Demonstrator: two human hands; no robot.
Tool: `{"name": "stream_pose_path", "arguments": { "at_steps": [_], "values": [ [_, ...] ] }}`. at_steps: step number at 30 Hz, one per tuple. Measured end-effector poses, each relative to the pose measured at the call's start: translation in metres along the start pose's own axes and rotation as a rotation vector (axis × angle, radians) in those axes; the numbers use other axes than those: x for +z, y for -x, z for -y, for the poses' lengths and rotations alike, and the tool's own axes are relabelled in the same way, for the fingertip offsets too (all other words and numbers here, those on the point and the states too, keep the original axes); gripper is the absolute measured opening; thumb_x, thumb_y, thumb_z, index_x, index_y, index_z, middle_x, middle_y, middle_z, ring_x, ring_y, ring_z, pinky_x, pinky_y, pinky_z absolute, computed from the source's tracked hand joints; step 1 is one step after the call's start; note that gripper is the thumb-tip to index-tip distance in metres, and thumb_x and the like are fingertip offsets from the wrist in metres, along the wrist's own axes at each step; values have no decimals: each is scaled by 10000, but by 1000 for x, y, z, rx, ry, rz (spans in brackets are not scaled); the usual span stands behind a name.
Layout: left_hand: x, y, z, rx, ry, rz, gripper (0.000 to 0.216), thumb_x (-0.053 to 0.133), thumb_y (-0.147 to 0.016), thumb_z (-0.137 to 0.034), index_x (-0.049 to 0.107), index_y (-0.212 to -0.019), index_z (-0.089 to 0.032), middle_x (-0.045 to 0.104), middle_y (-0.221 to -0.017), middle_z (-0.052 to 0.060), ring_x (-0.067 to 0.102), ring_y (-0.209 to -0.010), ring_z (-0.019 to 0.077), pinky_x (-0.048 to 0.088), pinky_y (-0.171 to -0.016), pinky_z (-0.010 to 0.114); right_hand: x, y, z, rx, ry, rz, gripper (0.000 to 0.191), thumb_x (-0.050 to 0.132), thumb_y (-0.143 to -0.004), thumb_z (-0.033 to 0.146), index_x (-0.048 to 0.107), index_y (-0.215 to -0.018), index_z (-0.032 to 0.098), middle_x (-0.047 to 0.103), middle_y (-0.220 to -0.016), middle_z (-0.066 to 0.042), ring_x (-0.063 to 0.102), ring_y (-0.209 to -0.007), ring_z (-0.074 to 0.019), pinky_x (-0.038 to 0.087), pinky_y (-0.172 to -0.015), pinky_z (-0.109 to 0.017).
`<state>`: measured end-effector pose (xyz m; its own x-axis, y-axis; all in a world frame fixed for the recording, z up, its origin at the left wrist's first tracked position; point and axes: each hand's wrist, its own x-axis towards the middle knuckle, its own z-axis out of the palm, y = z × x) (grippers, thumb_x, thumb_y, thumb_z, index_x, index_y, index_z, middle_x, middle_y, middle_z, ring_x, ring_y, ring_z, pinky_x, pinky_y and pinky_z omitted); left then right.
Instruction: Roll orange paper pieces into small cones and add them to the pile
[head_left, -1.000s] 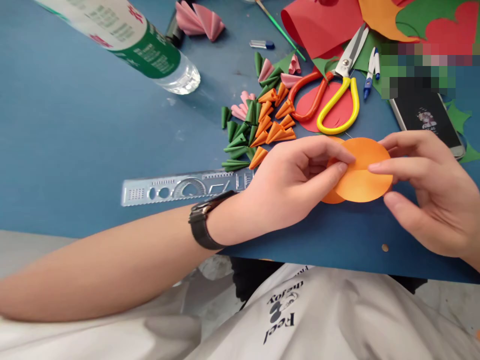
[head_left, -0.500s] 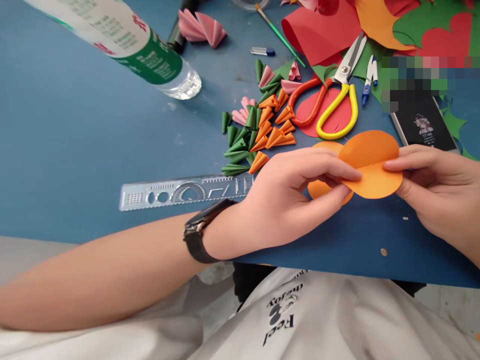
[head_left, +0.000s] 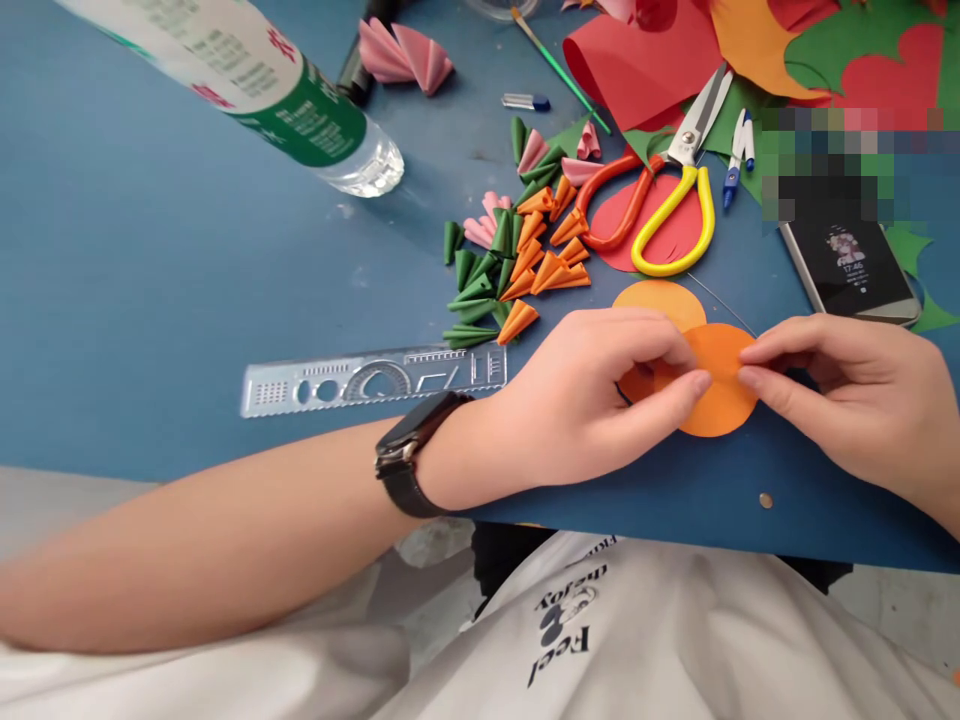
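Observation:
Between my two hands is an orange paper circle (head_left: 718, 405), held low over the blue table. My left hand (head_left: 592, 395), wearing a black wristwatch (head_left: 416, 455), pinches its left side between thumb and fingers. At the right edge, the thumb and index finger of my right hand (head_left: 862, 400) close on the same paper. More orange paper circles (head_left: 660, 300) lie beneath and behind my left fingers, partly hidden. Just beyond them rest scissors (head_left: 675, 200) with red and yellow handles, on a red paper piece (head_left: 679, 225).
Small rolled paper cones (head_left: 517, 250) in green, orange and pink lie behind my left hand. A clear stencil ruler (head_left: 375, 380) lies left. A water bottle (head_left: 315, 125) stands back left. A phone (head_left: 855, 265), a pen (head_left: 733, 180) and paper scraps (head_left: 862, 60) are right and back.
The orange circle has come down and left, and its tilted, creased face now looks flatter. My right hand has shifted left and slightly down with it, uncovering the phone's lower edge.

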<state>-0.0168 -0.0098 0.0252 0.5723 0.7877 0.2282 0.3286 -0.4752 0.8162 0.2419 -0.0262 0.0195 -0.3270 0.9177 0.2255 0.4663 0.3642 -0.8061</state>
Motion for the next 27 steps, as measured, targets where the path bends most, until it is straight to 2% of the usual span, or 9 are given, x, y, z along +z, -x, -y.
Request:
{"name": "stream_pose_path", "arguments": {
  "at_steps": [2,6,9,13,15,18,22,25,27],
  "values": [
    [4,1,2,-30,24,-68,18,725,-974,-220,708,-972,-224,785,-903,25,647,-714,147,549,-666,294,2,2,-1,13,-79,19,198,899,-904,196,787,-1014,318,832,-886,22,777,-692,-194,687,-629,-321],
    [9,5,4,-126,255,-110,268,769,-957,-227,661,-1201,-203,777,-1001,44,746,-854,166,609,-707,279,4,5,-2,93,-258,80,403,867,-907,148,699,-1216,344,822,-880,51,779,-701,-179,679,-622,-271],
    [10,5,2,-176,286,-63,320,775,-966,-232,656,-1259,-186,775,-958,32,769,-875,171,611,-712,273,4,4,0,137,-237,88,325,841,-968,209,719,-1247,322,815,-823,46,746,-620,-162,665,-590,-267],
    [9,4,0,-187,261,-72,289,784,-986,-260,697,-1243,-161,790,-1003,53,771,-861,164,629,-736,281,4,0,4,106,-167,50,73,851,-983,251,807,-1024,293,834,-822,15,783,-629,-167,690,-580,-261],
    [9,4,0,-192,282,-98,284,785,-991,-278,702,-1239,-166,788,-1004,56,777,-872,171,644,-740,284,5,0,4,108,-161,27,82,865,-979,254,825,-1031,304,841,-817,14,791,-618,-176,696,-564,-270],
    [10,4,0,-229,381,-57,428,814,-974,-286,658,-1361,-193,792,-955,40,781,-839,182,661,-699,283,6,3,5,109,-183,-37,239,892,-962,248,814,-1172,331,834,-787,35,774,-577,-165,672,-521,-258],
    [11,5,0,-273,511,-26,556,829,-970,-260,588,-1470,-235,803,-910,20,803,-787,194,684,-655,283,1,4,7,-29,-139,-14,269,805,-989,158,804,-1166,361,867,-916,44,812,-669,-166,694,-603,-277],
    [10,4,-1,-312,618,-33,523,825,-969,-219,580,-1430,-252,825,-960,21,846,-862,211,727,-723,294,-5,1,5,-205,-61,129,429,662,-966,31,820,-1151,385,865,-990,38,834,-774,-203,715,-700,-342],
    [10,2,-2,-331,683,-25,500,817,-962,-180,583,-1399,-246,845,-1001,24,863,-901,210,747,-780,297,-7,0,1,-299,-30,150,435,669,-937,29,820,-1179,357,848,-1040,-4,836,-874,-219,722,-767,-356]
  ]
}}
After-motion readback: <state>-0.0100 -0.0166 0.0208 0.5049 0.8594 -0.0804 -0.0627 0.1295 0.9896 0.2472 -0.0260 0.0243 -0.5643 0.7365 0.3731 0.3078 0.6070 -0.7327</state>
